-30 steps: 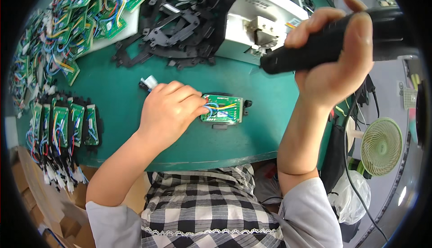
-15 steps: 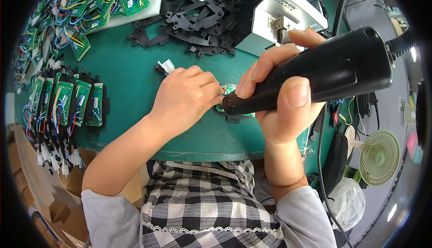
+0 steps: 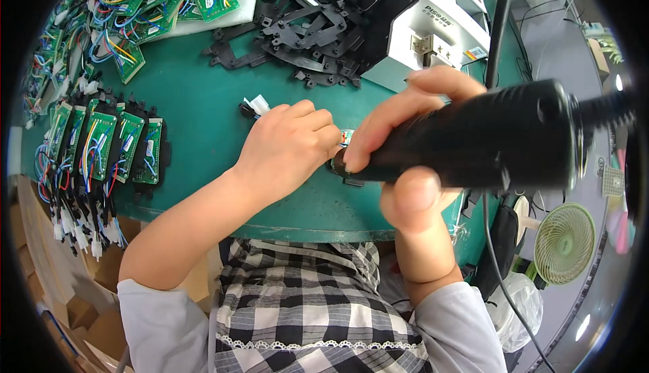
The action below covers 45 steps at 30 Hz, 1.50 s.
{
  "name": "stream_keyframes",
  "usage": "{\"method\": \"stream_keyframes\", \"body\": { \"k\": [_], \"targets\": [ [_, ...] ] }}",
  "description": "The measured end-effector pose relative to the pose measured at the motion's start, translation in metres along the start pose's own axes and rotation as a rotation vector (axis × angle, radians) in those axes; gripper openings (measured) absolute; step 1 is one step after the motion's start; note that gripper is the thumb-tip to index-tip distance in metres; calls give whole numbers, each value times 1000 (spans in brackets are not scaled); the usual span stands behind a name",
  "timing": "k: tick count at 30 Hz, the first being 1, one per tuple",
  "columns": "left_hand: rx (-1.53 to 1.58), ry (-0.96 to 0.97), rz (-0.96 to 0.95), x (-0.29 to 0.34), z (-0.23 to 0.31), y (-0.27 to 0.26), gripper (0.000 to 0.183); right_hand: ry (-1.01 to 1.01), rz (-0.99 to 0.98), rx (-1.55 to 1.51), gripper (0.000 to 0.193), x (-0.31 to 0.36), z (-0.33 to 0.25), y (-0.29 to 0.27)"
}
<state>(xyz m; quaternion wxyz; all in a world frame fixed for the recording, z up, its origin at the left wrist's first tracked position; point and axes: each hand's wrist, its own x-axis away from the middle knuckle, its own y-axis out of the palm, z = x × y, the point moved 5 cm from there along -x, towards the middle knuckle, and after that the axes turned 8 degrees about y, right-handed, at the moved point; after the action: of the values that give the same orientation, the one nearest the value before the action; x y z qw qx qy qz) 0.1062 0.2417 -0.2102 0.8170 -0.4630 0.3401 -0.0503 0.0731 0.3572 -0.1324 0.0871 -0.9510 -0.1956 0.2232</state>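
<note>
One mostly hidden board (image 3: 347, 135) sits on the tabletop (image 3: 196, 146) at three o'clock from our left hand (image 3: 287, 140), whose bent fingers (image 3: 328, 134) pinch or press, we cannot tell which. Our right hand (image 3: 394, 117) clasps the black tool (image 3: 493, 136), pointing toward nine o'clock; we judge the step as applying it to the board, and the next move calls for steady aim.

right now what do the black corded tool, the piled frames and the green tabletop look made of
Black corded tool: probably hard plastic, satin to glossy, judging by its smooth shell and soft highlights.
Piled black frames: likely moulded plastic, mostly matte, with thin bars and small tabs.
Green tabletop: smooth, slight sheen, perhaps rubber matting or laminate; I can't tell which.
</note>
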Motion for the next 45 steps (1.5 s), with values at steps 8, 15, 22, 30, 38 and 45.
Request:
{"method": "stream_keyframes", "body": {
  "k": [8, 15, 22, 30, 38, 45],
  "targets": [
    [56, 28, -108, -2, 15, 3, 56, 142, 391, -680, 48, -19, 18, -76],
    [-393, -88, 19, 10, 16, -116, 56, 164, 343, -760, 46, -19, 32, -88],
    [-561, -1211, 4, 215, -99, -307, 48, 264, 496, -683, 40, -16, 51, -103],
    [-669, -448, 171, 43, -39, -210, 28, 234, 535, -663, 40, -7, 62, -101],
    [-754, 207, -133, -88, -114, -61, 19, 326, 584, -746, 40, -4, 69, -105],
    [-766, 381, 65, -91, -114, -100, 9, 274, 548, -808, 39, 0, 55, -110]
  ]
}}
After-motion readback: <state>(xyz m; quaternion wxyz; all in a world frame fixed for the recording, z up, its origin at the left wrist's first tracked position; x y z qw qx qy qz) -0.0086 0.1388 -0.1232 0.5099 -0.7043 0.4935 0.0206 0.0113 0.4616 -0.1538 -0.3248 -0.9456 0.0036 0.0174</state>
